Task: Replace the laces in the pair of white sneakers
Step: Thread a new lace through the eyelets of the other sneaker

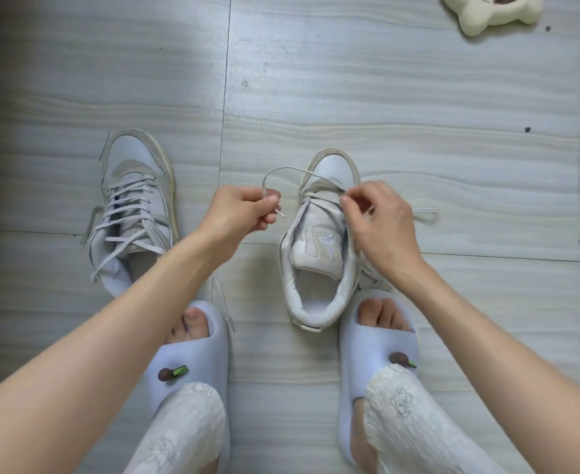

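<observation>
Fingers of left hand (239, 210) pinched on lace (283, 171) near its aglet; right hand (379, 218) fingertips pinched, apparently on lace, at right sneaker (319, 241). Left sneaker (134, 203) laced, apart.

Floor (384, 80): pale grey wood-grain panels with thin dark seams, a few small dark specks. Left sneaker (134, 206) stands upright on it, laced, loose lace ends trailing onto the floor. Right sneaker (319, 254) stands upright to its right, well apart, tongue exposed, most eyelets unlaced. Pale blue left slipper (193, 364) and right slipper (374, 350), worn on feet, rest nearer the camera; right slipper just beside right sneaker's heel. Cream plush item (490, 12) lies at far right edge, partly cut off.
</observation>
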Demonstrator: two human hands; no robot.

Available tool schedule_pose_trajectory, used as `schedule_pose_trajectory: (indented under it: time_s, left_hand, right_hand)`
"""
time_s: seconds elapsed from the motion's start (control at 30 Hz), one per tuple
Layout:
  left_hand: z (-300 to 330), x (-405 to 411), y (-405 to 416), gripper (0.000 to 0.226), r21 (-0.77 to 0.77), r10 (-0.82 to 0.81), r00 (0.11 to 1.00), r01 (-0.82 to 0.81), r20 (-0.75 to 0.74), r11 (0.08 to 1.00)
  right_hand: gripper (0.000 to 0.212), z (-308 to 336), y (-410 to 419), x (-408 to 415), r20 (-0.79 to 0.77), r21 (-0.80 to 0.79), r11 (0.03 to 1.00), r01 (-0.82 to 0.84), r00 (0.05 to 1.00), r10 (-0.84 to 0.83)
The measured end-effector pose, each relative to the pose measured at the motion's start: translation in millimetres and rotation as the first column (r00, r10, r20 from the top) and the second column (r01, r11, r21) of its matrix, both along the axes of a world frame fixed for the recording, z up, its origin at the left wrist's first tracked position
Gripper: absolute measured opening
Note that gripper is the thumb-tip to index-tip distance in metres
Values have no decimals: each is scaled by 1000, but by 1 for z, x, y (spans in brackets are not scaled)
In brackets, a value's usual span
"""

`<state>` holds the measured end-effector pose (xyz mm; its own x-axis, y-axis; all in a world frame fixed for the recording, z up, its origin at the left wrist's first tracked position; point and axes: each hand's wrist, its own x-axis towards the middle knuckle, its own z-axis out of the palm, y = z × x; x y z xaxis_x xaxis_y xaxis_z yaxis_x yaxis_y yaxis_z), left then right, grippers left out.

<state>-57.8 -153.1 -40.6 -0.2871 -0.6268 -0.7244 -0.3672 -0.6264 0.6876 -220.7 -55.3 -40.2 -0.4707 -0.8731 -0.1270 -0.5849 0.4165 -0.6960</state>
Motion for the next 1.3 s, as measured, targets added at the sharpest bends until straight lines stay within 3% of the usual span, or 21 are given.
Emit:
schedule_pose_trajectory:
  time_s: [0.13,0.3,0.4,0.67,0.87,1.03,1.3]
  left_hand:
    - [-2,-9,0,18,58,129,990,-126,-55,990]
    - [-5,-16,2,11,73,183,982,-180,-36,981]
    - [-5,-19,6,15,38,189,982,-188,-25,981]
    - [-6,7,48,19,8,164,986,-164,35,986]
    - [-5,34,73,19,96,165,986,-163,-8,982]
    - [-3,40,83,20,86,191,981,-189,-26,978]
    - [-10,39,90,21,-66,66,996,-62,58,996]
  right_hand:
    - [18,-11,-7,16,-8,168,963,-212,976,216]
    - [19,-14,-19,30,13,268,958,-100,995,100]
    - [25,-14,-15,36,26,305,938,-166,986,166]
    - [31,-16,33,59,50,259,930,-260,965,256]
    - [30,-15,56,72,102,240,920,-310,950,294]
    - [27,-16,57,72,104,250,916,-315,949,298]
    - [26,-16,60,70,91,243,909,-339,941,326]
